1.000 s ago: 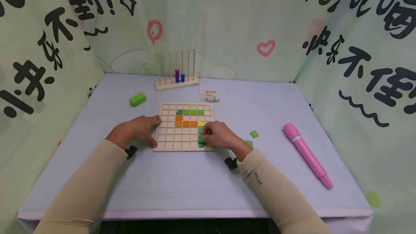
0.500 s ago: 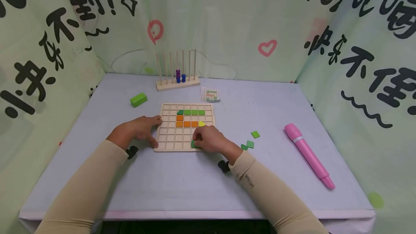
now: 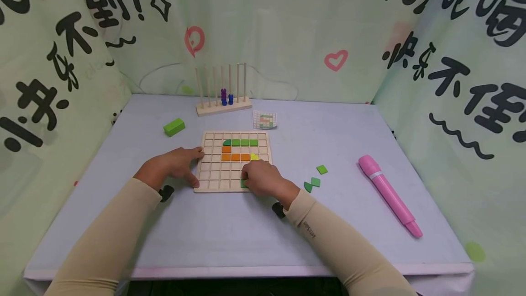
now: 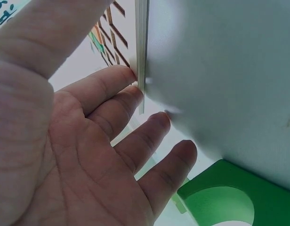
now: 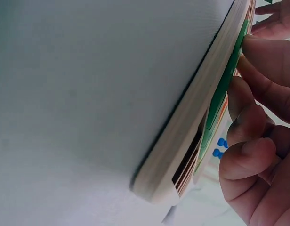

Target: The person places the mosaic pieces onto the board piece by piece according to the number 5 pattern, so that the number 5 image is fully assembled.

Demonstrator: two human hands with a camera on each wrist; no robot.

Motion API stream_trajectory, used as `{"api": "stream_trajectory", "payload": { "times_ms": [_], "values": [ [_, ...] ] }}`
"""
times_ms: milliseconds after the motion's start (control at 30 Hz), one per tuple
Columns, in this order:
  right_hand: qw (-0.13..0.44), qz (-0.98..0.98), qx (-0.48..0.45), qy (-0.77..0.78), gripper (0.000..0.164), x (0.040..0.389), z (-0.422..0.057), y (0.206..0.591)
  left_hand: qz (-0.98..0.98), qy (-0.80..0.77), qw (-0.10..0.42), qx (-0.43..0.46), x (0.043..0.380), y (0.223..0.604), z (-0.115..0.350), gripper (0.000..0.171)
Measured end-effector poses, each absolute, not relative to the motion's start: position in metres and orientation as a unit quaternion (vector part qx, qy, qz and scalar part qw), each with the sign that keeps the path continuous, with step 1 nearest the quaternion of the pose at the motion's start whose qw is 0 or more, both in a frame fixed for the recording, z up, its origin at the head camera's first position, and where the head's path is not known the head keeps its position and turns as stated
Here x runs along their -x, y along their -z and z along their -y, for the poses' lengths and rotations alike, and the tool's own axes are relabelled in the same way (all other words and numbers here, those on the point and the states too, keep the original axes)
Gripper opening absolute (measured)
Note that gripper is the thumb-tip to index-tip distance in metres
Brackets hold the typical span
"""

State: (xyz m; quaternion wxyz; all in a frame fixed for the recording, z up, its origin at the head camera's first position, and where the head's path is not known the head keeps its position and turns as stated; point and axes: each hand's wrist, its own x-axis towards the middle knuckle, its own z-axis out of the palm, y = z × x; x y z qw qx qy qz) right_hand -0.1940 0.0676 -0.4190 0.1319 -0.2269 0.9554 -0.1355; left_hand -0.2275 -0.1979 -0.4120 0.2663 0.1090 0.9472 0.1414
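Note:
A wooden grid board (image 3: 212,166) lies on the table, with green, orange and yellow tiles set in some of its squares. At its left edge is my left hand (image 3: 174,164), thumb and fingers spread; in the left wrist view two fingertips touch the board's side. My right hand (image 3: 265,178) is over the board's lower right part, fingers curled. Its thumb and index finger hold a green tile (image 3: 244,183) low on the grid. The right wrist view shows green tiles (image 5: 225,87) along the board's near edge, right under these fingertips. The right hand hides several squares.
Three loose green tiles (image 3: 315,182) lie right of the board. A pink marker-shaped stick (image 3: 388,195) is farther right. Behind the board are a pattern card (image 3: 265,119) and a peg rack (image 3: 223,106) with blue and purple beads. A green block (image 3: 174,127) sits back left.
My right hand has shifted left along the board's lower part, bringing a green tile to a square left of the right-hand green column. The left hand stays at the board's edge.

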Motion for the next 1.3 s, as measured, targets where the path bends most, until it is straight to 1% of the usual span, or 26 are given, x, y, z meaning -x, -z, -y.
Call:
{"api": "stream_trajectory", "payload": {
  "times_ms": [200, 500, 833, 1033, 1300],
  "values": [
    [0.141, -0.953, 0.223, 0.149, 0.007, 0.193, -0.07, 0.417, -0.946, -0.138, 0.266, -0.126, 0.227, 0.41, 0.198, 0.106],
    [0.146, -0.925, 0.245, 0.251, 0.011, 0.197, -0.096, 0.416, -0.946, -0.138, 0.262, -0.129, 0.226, 0.411, 0.199, 0.106],
    [0.152, -0.931, 0.172, 0.284, 0.016, 0.199, -0.15, 0.419, -0.947, -0.142, 0.254, -0.138, 0.226, 0.413, 0.201, 0.105],
    [0.146, -0.941, 0.131, 0.277, 0.023, 0.197, -0.191, 0.417, -0.947, -0.135, 0.253, -0.143, 0.225, 0.411, 0.2, 0.106],
    [0.133, -0.949, 0.098, 0.268, 0.025, 0.195, -0.237, 0.419, -0.948, -0.134, 0.25, -0.145, 0.225, 0.41, 0.201, 0.104]
  ]
}}
